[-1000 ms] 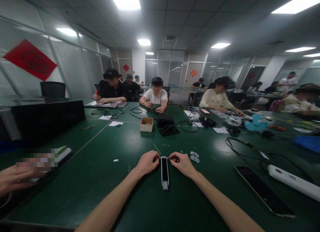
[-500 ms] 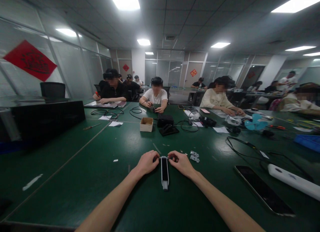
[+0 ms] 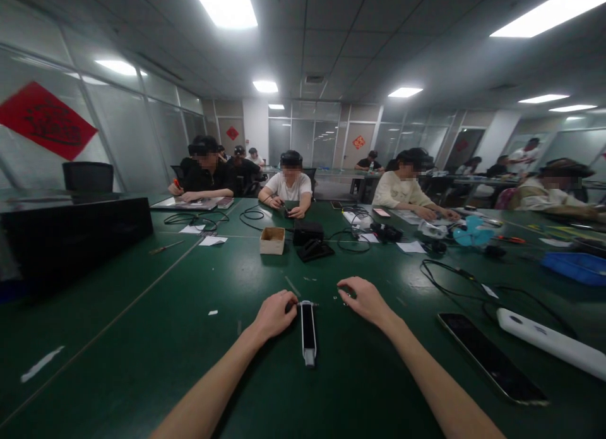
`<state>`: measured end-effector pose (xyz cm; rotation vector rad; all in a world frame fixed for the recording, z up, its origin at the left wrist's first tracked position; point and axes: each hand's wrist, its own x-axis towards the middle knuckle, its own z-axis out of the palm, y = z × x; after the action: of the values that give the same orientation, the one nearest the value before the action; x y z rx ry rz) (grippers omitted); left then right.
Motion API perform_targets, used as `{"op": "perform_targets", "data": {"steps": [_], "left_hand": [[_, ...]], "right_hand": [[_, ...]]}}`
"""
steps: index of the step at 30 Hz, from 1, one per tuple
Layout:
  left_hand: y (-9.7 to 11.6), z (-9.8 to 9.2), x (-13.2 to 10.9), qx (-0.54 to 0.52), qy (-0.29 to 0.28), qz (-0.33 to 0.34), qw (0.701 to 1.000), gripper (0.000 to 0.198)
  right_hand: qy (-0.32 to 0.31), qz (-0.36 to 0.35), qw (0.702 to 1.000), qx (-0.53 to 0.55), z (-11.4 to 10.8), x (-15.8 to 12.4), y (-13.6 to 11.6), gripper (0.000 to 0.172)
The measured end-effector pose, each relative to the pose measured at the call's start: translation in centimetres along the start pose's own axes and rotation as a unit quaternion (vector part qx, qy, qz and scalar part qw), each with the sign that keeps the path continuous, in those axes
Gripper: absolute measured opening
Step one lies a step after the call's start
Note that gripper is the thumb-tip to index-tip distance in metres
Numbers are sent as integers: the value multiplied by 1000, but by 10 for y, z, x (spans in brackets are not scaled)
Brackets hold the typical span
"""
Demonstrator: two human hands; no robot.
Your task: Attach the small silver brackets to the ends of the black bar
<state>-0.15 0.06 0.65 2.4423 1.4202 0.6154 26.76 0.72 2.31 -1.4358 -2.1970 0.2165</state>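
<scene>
A slim, white-edged device with a long dark face (image 3: 308, 328) lies on the green table, its narrow grey end toward me. My left hand (image 3: 275, 314) is at the left of its far end, fingers curled together. A small dark bit shows between those fingers, too hidden to name. A thin pin (image 3: 316, 304) sticks out to the right of the device's far end. My right hand (image 3: 365, 300) hovers apart from the device, thumb and fingers spread over small shiny metal bits (image 3: 349, 294). It covers the spot where silver metal pieces lay.
To the right lie a dark phone (image 3: 490, 357), a white power-bank-like case (image 3: 552, 341) and black cables (image 3: 440, 276). Farther out stand a small open box (image 3: 272, 242), a black case (image 3: 307, 230) and a light-blue fan (image 3: 473, 232). Several people sit across the table.
My right hand has left the far end of the device and moved right, its fingers opening over the small metal parts. My left hand stays by the device. The view has shifted slightly.
</scene>
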Motion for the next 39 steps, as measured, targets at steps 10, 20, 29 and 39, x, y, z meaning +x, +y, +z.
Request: {"op": "perform_targets", "data": {"steps": [10, 20, 29, 39], "left_hand": [[-1, -1, 1, -8, -2, -1, 1000, 17], [-2, 2, 1, -6, 8, 5, 1000, 15], [-5, 4, 2, -1, 6, -1, 1000, 16], [-1, 0, 0, -10, -6, -5, 1000, 18]], "right_hand": [[-140, 47, 986, -80, -16, -7, 14, 23], [-157, 131, 959, -195, 3, 6, -19, 20], [-140, 129, 957, -219, 10, 6, -30, 21], [-127, 98, 967, -198, 12, 1, -20, 20]]}}
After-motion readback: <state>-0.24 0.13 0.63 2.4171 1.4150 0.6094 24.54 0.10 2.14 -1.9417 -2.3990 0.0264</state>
